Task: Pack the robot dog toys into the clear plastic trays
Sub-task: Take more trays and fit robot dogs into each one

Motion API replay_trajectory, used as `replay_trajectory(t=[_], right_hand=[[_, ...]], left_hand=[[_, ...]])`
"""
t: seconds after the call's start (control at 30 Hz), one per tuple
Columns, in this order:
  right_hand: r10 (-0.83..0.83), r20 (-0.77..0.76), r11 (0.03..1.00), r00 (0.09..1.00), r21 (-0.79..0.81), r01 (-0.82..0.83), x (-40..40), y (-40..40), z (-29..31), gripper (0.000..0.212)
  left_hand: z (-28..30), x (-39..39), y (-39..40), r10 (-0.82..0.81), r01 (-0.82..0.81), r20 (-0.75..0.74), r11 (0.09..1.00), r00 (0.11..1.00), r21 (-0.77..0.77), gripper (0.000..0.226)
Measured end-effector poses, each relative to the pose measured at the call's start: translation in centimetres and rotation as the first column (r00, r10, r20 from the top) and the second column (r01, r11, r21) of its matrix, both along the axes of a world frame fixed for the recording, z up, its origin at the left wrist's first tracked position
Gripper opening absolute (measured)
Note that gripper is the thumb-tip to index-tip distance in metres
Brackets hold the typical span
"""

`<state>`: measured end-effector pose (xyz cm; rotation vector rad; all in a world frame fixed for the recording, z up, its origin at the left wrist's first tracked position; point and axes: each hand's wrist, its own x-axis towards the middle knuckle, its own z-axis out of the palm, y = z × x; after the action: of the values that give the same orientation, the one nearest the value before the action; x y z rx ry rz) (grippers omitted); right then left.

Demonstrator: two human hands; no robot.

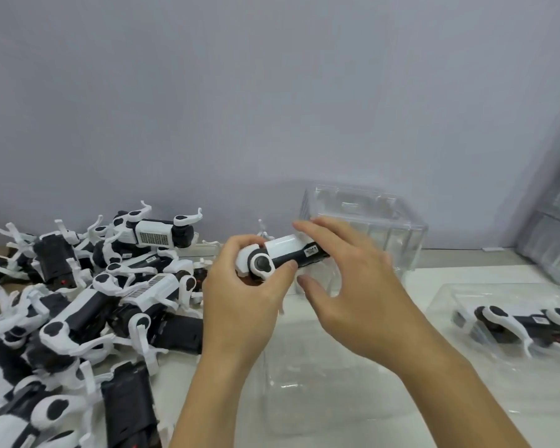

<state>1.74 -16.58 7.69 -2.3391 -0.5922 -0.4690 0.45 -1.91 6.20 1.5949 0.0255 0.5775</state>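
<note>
Right of the toy pile (78, 305), one dog (524, 324) sits packed in a clear tray (450, 295); dozens left. Left hand (240, 305) grips a black & white toy dog (282, 257) w/ folded legs above an empty tray (320, 383); right hand (346, 286) touches it, fingers loose.

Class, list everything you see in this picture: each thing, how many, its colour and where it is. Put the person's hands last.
Loose robot dog toys: too many to count, black and white, piled at left.
Held toy: one, black and white, above an empty tray.
Packed toy: one, black and white, in the right tray.
Empty tray: one, clear, centre.
Tray stack: clear, by the wall.
Table: pale.
Left hand: grips the held toy.
Right hand: fingers on the toy.
</note>
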Motion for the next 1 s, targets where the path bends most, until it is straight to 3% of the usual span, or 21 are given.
replay_trajectory(t=[0.1, 0.27, 0.33, 0.43, 0.53, 0.67, 0.83, 1.0], right_hand=[[-0.104, 0.055, 0.994, 0.993, -0.033, 0.106, 0.3, -0.6, -1.3, 0.050], [-0.074, 0.093, 0.995, 0.993, 0.072, 0.068, 0.8, -1.9, -2.1, 0.037], [-0.077, 0.062, 0.994, 0.995, 0.085, 0.071, 1.4, -3.1, -1.7, 0.037], [-0.096, 0.026, 0.984, 0.995, 0.153, 0.091, 1.8, -4.9, -0.9, 0.036], [-0.076, -0.023, 0.966, 0.997, 0.247, 0.079, 1.8, -5.9, -0.9, 0.032], [-0.028, -0.127, 0.940, 0.991, 0.333, 0.070, 2.1, -5.8, -1.7, 0.025], [-0.015, -0.174, 0.924, 0.985, 0.373, 0.080, 2.4, -5.2, -2.8, 0.021], [0.021, -0.153, 0.903, 0.988, 0.428, 0.047, 2.2, -5.1, -2.4, 0.020]], left_hand=[[-0.3, -0.1, -0.3, -0.050, 0.051, -0.016, 0.998, 0.999, 0.038, 0.029], [-0.3, -0.1, -0.5, -0.143, 0.146, -0.027, 0.980, 0.989, 0.135, 0.021], [0.0, -0.2, -0.4, -0.148, 0.150, -0.046, 0.988, 0.988, 0.041, 0.027], [0.7, -0.3, 0.0, -0.003, -0.003, -0.078, 0.997, 0.997, -0.079, 0.020], [0.6, -0.5, -0.1, 0.083, -0.073, -0.150, 0.995, 0.985, 0.073, 0.017], [-1.7, -1.9, -0.6, 0.080, 0.046, -0.310, 0.924, 0.947, 0.378, 0.034], [-4.2, -2.3, -0.6, -0.023, 0.167, -0.416, 0.934, 0.909, 0.314, 0.057], [-4.5, -1.0, 0.8, -0.012, 0.205, -0.486, 0.916, 0.874, 0.345, 0.038]])
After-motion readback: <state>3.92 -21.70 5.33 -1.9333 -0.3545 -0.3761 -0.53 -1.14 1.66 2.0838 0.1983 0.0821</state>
